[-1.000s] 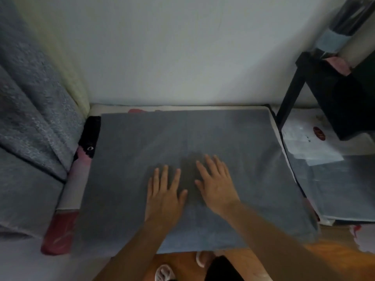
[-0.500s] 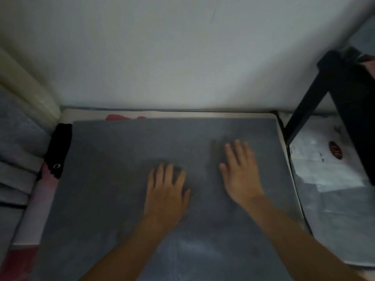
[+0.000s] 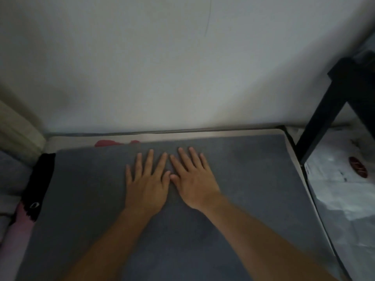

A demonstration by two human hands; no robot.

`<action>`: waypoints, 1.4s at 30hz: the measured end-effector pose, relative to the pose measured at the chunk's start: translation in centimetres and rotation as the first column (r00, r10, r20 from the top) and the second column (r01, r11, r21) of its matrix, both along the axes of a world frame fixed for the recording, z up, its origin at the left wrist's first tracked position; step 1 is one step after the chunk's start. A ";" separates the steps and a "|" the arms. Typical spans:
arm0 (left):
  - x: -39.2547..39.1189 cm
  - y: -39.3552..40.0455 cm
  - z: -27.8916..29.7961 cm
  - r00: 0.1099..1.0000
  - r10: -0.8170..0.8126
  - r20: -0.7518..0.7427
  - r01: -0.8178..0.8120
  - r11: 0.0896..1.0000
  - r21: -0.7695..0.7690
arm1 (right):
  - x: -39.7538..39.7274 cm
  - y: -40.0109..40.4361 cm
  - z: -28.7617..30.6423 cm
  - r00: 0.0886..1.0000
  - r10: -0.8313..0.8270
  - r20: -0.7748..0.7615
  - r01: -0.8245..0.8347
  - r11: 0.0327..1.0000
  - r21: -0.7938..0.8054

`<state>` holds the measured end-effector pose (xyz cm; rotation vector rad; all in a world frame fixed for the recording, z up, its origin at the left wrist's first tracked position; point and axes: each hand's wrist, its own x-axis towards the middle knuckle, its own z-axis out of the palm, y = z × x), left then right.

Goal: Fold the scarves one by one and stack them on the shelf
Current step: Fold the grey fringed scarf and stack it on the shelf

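Observation:
A grey scarf (image 3: 243, 179) lies spread flat over the table top, reaching almost to the wall. My left hand (image 3: 147, 183) and my right hand (image 3: 192, 179) press flat on it side by side near its far edge, fingers straight and spread, thumbs touching. Neither hand holds anything. A black shelf frame (image 3: 332, 102) stands at the right.
Bare table rim (image 3: 203, 135) shows along the white wall. A black and pink cloth (image 3: 37, 189) hangs at the table's left edge, next to grey fabric (image 3: 10, 179). Plastic-wrapped white packages (image 3: 341, 179) with a red label lie on the lower surface at the right.
Both hands slid away from me toward the scarf's far edge and came together. The camera moved closer and tilted up.

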<state>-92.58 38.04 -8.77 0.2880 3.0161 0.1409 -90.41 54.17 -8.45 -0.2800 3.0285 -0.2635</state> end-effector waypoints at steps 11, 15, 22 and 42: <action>-0.2 0.4 1.3 0.973 0.145 0.181 -0.120 0.983 -0.138 | 8.4 6.9 2.0 0.855 -0.476 -0.205 0.466 0.880 -0.098; 0.1 1.3 1.6 0.949 0.203 0.243 -0.164 0.972 -0.170 | 22.7 1.0 1.0 0.932 -0.359 -0.047 0.353 0.931 -0.093; 0.2 1.8 2.1 0.940 0.185 0.285 -0.146 0.977 -0.154 | 32.1 14.7 1.7 0.639 -0.768 0.045 0.759 0.639 0.124; -0.9 -20.4 0.4 0.893 0.431 0.131 -0.414 0.900 -0.139 | 5.9 3.2 -1.3 0.957 -0.284 -0.060 0.287 0.957 0.042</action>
